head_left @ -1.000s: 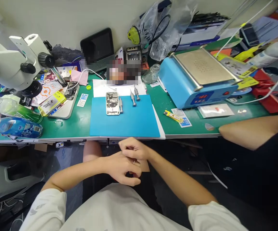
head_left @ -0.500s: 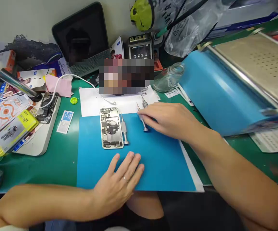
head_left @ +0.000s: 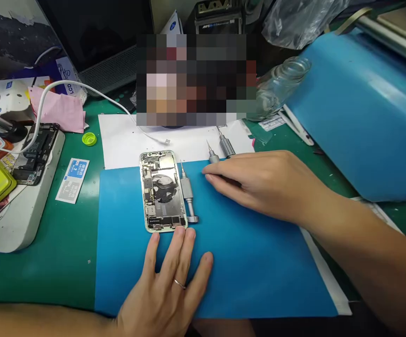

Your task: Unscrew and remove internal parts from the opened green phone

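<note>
My left hand (head_left: 166,285) is open with its fingers spread, palm down on the blue mat (head_left: 255,267). Its middle fingertips touch or nearly touch the lower edge of an opened phone (head_left: 164,192), whose inner parts are bare. Along the phone's right side lies a grey precision screwdriver (head_left: 187,189). My right hand (head_left: 259,182) is closed over a second screwdriver (head_left: 213,157), whose tip and upper body show past the fingers while the rest is hidden. Just behind it, a third screwdriver (head_left: 225,144) lies partly covered by the hand.
A white cable (head_left: 93,87) arches over white paper (head_left: 118,145). On the left are a small card (head_left: 72,180), a green cap (head_left: 89,139) and a white box (head_left: 20,220) bearing another phone (head_left: 36,154). A glass jar (head_left: 276,89) and a blue-covered machine (head_left: 350,117) stand right.
The view has come closer. My left hand has moved up to the phone's lower edge. My right fingers have slid slightly down the second screwdriver, which lies in about the same place.
</note>
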The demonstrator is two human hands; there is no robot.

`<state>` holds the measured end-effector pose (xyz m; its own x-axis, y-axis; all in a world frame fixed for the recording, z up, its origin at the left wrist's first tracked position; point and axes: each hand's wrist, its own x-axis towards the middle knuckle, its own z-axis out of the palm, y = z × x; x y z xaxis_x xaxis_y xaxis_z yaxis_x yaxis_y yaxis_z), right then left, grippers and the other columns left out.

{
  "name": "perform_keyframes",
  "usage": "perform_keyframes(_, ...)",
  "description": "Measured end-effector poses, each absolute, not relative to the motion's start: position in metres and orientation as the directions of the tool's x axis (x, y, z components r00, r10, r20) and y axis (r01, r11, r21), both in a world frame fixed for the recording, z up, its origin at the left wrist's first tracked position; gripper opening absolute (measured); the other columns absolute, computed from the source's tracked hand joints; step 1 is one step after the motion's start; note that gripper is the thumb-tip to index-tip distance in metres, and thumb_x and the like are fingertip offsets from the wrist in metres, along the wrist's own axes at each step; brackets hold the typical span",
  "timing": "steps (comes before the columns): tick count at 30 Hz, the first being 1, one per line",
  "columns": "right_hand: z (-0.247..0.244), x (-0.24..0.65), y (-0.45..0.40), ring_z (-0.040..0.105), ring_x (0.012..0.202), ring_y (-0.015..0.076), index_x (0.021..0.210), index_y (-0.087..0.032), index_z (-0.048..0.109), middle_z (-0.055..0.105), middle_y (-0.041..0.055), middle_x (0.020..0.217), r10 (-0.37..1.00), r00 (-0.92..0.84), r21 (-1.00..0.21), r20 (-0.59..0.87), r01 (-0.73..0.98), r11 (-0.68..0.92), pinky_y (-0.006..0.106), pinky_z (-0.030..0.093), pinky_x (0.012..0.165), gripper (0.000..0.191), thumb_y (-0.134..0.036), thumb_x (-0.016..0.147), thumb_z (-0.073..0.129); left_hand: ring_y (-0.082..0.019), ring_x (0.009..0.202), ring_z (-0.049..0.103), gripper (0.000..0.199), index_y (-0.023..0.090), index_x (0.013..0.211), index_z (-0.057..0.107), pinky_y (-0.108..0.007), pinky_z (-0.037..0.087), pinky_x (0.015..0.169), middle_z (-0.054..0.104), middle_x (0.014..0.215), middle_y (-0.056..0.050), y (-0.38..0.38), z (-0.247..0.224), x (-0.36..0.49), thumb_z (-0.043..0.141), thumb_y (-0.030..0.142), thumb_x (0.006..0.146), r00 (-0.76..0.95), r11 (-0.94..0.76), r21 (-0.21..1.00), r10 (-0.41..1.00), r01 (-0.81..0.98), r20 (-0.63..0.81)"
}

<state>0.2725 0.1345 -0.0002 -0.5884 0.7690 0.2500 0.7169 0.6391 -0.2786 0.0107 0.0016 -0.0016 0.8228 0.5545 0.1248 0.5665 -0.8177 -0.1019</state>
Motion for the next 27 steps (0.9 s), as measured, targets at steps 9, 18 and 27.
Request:
perform_keyframes(9, 0.007, 0.258, 0.132, 0.065, 0.069, 0.0159, 0.097, -0.019, 0.072, 0.072, 0.0024, 0.079, 0.634, -0.689, -0.184, 0.352, 0.613, 0.768, 0.030, 0.040, 0.062, 0.027, -0.035, 0.105, 0.051, -0.045, 0.142, 0.045, 0.069, 0.016, 0.150, 0.053, -0.065, 0.023, 0.116, 0.052, 0.153, -0.023, 0.002, -0.012, 0.011, 0.049, 0.056, 0.095, 0.811, -0.801, -0.149, 0.551, 0.580, 0.198)
perform_keyframes(18, 0.005, 0.248, 0.130, 0.051, 0.075, 0.0185, 0.085, -0.018, 0.065, 0.062, 0.0065, 0.085, 0.492, -0.807, -0.199, 0.326, 0.450, 0.870, 0.033, 0.039, 0.068, 0.041, -0.055, 0.099, 0.058, -0.042, 0.134, 0.050, 0.053, 0.023, 0.140, 0.063, -0.061, 0.024, 0.112, 0.061, 0.143, -0.018, 0.008, -0.012, 0.013, 0.049, 0.049, 0.096, 0.804, -0.792, -0.173, 0.541, 0.586, 0.247)
perform_keyframes(27, 0.005, 0.242, 0.125, 0.045, 0.073, 0.0167, 0.081, -0.018, 0.062, 0.061, 0.0018, 0.076, 0.442, -0.811, -0.202, 0.383, 0.394, 0.897, 0.032, 0.036, 0.068, 0.022, -0.026, 0.101, 0.057, -0.041, 0.131, 0.051, 0.046, 0.024, 0.134, 0.068, -0.062, 0.016, 0.116, 0.065, 0.138, -0.016, 0.011, -0.012, 0.013, 0.052, 0.050, 0.099, 0.806, -0.798, -0.169, 0.527, 0.578, 0.270)
